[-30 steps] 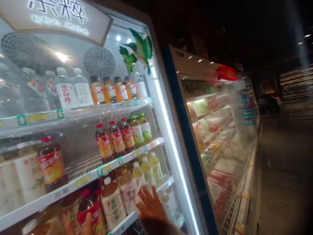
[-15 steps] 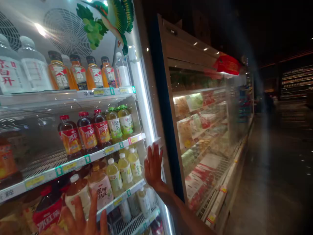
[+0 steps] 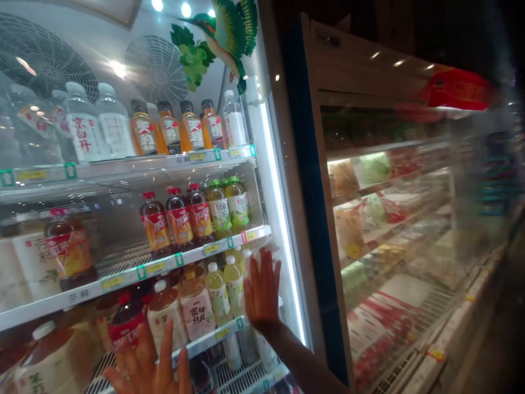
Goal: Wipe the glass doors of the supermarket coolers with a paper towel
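My right hand (image 3: 262, 290) is raised with its fingers straight and palm toward the drinks cooler, overlapping the yellow drink bottles (image 3: 218, 290) on the right side. Whether it touches a glass door cannot be made out. Low in the view, my left hand (image 3: 151, 361) has its fingers spread in front of a red-labelled bottle (image 3: 126, 320) and a white-capped tea bottle (image 3: 164, 312). Neither hand holds anything visible. Iced tea bottles (image 3: 180, 221) with red labels stand on the shelf above, beside green tea bottles (image 3: 221, 210).
Orange drink bottles (image 3: 191, 128) and clear water bottles (image 3: 84, 126) line the top shelf. A bird sticker (image 3: 223, 41) is at the cooler's upper right. Past the lit frame edge, an open chilled display case (image 3: 324, 219) holds packaged goods (image 3: 381, 328).
The view has swung left, showing more of the cooler's left side. Relative to the shelves, both hands have shifted left; my right hand has left the frame edge and now overlaps the yellow bottles.
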Available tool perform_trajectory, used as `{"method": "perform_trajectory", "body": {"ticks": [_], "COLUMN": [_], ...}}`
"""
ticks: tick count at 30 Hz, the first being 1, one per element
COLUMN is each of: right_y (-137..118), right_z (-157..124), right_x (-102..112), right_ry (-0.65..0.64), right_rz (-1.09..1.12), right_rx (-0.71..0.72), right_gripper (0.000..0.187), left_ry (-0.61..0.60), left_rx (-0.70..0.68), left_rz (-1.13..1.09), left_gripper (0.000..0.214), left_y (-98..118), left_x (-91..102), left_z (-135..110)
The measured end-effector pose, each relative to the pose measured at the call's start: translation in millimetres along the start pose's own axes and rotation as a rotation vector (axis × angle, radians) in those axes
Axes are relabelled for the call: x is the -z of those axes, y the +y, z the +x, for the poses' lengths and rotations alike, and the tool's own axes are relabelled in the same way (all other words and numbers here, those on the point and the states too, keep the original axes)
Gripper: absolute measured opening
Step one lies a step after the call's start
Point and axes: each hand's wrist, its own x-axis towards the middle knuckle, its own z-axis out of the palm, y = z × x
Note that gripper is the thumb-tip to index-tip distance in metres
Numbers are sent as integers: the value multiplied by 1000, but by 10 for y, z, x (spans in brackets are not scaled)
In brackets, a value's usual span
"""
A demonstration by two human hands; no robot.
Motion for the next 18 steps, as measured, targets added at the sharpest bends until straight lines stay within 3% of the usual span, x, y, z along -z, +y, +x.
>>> {"method": "perform_trajectory", "body": {"ticks": [3, 9, 11, 15, 18], "right_y": [-464, -1358, -1609, -2094, -2474], "right_z": [-235, 544, 529, 294, 644], "right_x": [-73, -305, -353, -429, -558], "right_ry": [-92, -91, -97, -142, -149], "right_rz": [46, 114, 145, 225, 193], "right_rx": [163, 163, 214, 458, 432], "right_gripper": [67, 56, 55, 44, 43], "left_ry": [-7, -13, -17, -32, -38], "left_rx": [11, -49, -63, -72, -53], "left_rz": [36, 83, 111, 157, 161], "left_gripper": [85, 86, 86, 86, 84], "left_y": [-145, -736, -987, -1511, -1889], "left_x": [60, 317, 443, 697, 863], "left_z": [26, 412, 512, 563, 614]}}
